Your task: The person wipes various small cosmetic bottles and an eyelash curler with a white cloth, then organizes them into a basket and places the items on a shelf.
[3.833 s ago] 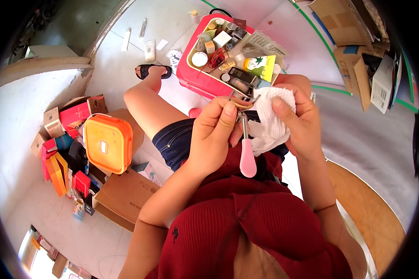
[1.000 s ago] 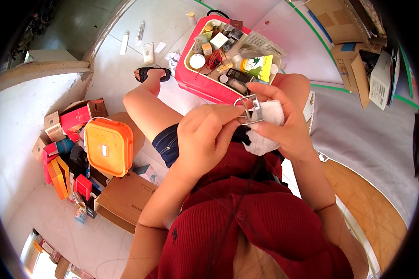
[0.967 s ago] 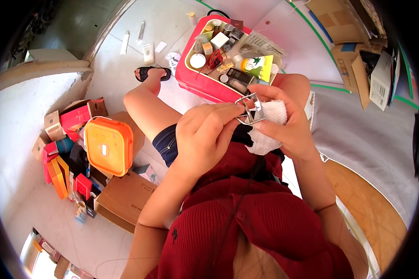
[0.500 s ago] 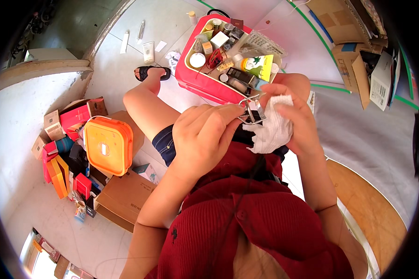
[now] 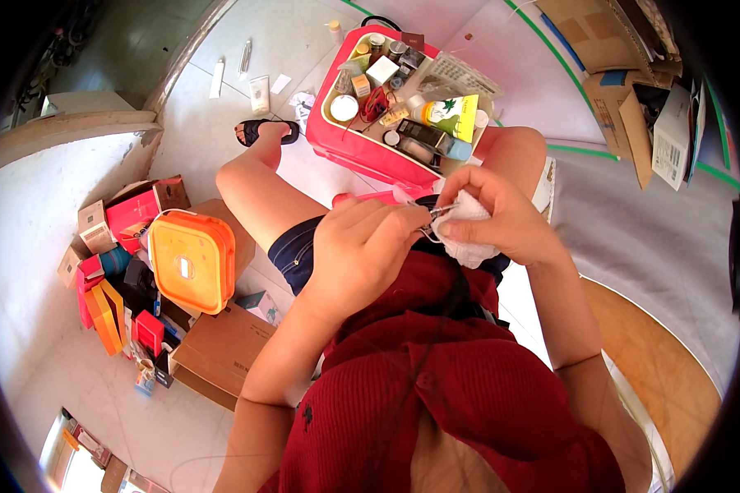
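Observation:
Above my lap, my left hand (image 5: 358, 251) is closed round a small metal eyelash curler (image 5: 432, 217), most of it hidden by my fingers. A crumpled white tissue (image 5: 470, 251) is pinched in my right hand (image 5: 506, 215). The tissue is pressed against the curler's metal end, and the two hands almost meet. Just beyond them stands a red box (image 5: 370, 168) with a pale tray, full of jars, bottles and a yellow-green tube (image 5: 455, 117).
On the floor at left sit an orange-lidded bucket (image 5: 191, 261), a brown carton (image 5: 222, 345) and a pile of small boxes (image 5: 136, 215). Tubes (image 5: 259, 94) lie on the tiles near my foot. Cardboard boxes (image 5: 625, 107) stand at far right.
My right hand has moved slightly left and inward, bringing the tissue onto the curler's metal end. The curler's frame, plainly visible before, is now mostly covered.

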Available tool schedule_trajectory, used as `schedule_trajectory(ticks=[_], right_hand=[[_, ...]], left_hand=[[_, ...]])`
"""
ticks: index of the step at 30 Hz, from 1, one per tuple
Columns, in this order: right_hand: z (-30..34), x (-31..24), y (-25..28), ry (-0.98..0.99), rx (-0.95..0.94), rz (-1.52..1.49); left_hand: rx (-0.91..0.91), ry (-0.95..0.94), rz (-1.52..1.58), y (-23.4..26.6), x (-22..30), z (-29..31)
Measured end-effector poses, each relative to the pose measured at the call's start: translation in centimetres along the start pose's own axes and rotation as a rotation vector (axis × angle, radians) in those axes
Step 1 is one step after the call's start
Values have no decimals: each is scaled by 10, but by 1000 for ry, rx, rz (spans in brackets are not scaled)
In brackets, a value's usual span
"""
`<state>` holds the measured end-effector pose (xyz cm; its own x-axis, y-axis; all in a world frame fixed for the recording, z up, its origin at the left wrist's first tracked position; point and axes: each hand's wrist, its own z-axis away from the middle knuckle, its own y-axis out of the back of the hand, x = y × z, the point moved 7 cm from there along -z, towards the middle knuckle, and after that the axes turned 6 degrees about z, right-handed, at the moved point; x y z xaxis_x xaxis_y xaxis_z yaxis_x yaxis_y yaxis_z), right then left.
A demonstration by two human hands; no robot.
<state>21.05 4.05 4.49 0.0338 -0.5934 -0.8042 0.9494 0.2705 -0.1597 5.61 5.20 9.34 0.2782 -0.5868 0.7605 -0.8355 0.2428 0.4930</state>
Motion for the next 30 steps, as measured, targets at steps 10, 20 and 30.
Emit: schedule_trajectory(ticks=[10,20,30], right_hand=[[10,-11,5,149,137,421],[34,-8,84,200,539,346],[34,0,93,276,565,317]], left_hand=[[-140,89,85,-13,-17,-1],[269,551,521,-39,-107,-10],[-86,49,-565,-77,-128,-70]])
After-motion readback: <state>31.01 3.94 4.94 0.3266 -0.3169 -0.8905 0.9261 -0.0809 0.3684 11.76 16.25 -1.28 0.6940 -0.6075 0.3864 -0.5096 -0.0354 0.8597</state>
